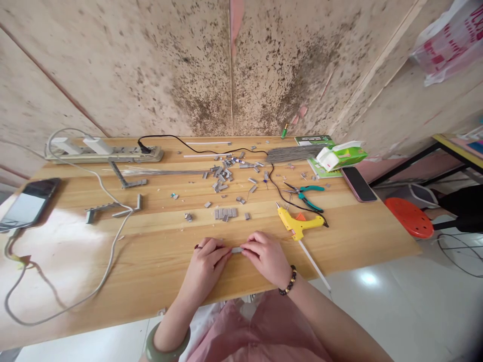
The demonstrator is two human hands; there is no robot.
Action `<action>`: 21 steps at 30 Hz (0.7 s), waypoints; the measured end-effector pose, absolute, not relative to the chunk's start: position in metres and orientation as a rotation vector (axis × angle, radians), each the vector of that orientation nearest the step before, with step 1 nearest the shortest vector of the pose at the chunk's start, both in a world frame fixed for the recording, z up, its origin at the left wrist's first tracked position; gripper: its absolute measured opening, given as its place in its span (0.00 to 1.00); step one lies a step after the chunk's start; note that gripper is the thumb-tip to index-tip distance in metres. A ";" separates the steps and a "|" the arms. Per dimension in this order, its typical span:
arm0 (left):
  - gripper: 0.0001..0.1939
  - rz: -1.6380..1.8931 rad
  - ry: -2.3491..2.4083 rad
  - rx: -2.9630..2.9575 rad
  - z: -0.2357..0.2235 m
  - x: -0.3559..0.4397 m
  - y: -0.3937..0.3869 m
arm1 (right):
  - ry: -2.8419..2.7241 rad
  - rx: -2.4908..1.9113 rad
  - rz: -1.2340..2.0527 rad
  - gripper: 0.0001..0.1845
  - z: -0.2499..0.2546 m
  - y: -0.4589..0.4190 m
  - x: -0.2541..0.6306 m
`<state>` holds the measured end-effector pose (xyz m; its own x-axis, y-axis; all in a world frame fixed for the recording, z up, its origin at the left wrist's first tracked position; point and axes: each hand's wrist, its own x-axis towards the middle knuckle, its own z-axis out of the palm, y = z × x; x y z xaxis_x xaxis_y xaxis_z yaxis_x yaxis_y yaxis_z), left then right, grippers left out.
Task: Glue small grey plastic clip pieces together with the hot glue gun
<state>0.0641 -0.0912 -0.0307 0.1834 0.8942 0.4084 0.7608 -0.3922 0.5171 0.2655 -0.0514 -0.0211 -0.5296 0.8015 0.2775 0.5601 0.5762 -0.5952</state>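
Note:
Between my two hands, close to the table's front edge, is a small flat grey strip (237, 250). My left hand (208, 259) pinches its left end, and my right hand (266, 254) pinches the right end. The fingers partly cover the strip, so its full length is hidden. Just beyond my hands lies a row of small grey blocks (226, 213). A scattered pile of similar grey pieces (222, 176) sits farther back. To the right of my right hand rests a yellow glue gun (300, 222) with a white glue stick (315, 265) sticking out.
Teal-handled pliers (311, 196) lie behind the glue gun. A bundle of thin metal rods (294, 153), a tissue pack (341, 155) and a phone (359, 184) are at the right. Joined grey pieces (121, 176), a power strip (128, 153), another phone (30, 201) and a looping cable (109, 269) occupy the left.

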 end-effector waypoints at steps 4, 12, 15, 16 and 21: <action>0.09 0.985 1.606 2.262 -0.030 0.064 -0.092 | -2.276 -1.092 0.595 0.05 -0.021 -0.052 0.266; 0.08 0.996 1.605 2.279 -0.029 0.064 -0.091 | -2.280 -1.091 0.589 0.05 -0.022 -0.052 0.266; 0.09 0.998 1.611 2.282 -0.029 0.064 -0.091 | -2.283 -1.087 0.593 0.06 -0.022 -0.052 0.266; 0.09 0.994 1.613 2.282 -0.029 0.064 -0.091 | -2.284 -1.086 0.592 0.06 -0.022 -0.052 0.266; 0.08 0.984 1.615 2.282 -0.031 0.064 -0.091 | -2.287 -1.084 0.583 0.06 -0.021 -0.052 0.266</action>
